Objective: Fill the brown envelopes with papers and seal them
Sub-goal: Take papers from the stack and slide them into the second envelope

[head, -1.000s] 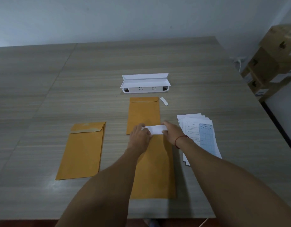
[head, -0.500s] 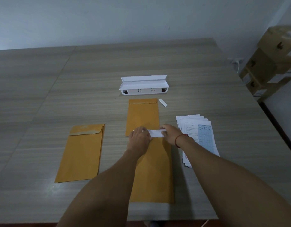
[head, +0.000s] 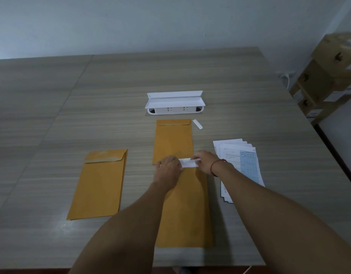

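Head view: the left hand (head: 168,169) and right hand (head: 205,162), close together, each pinch an end of a white strip (head: 188,162) at the top of the nearest brown envelope (head: 184,210). Less strip shows between them than a second ago, so its sealing is probably underway. The papers (head: 241,161) lie just right. The table (head: 71,115) is grey wood-grain, with cardboard boxes (head: 329,76) by the wall.
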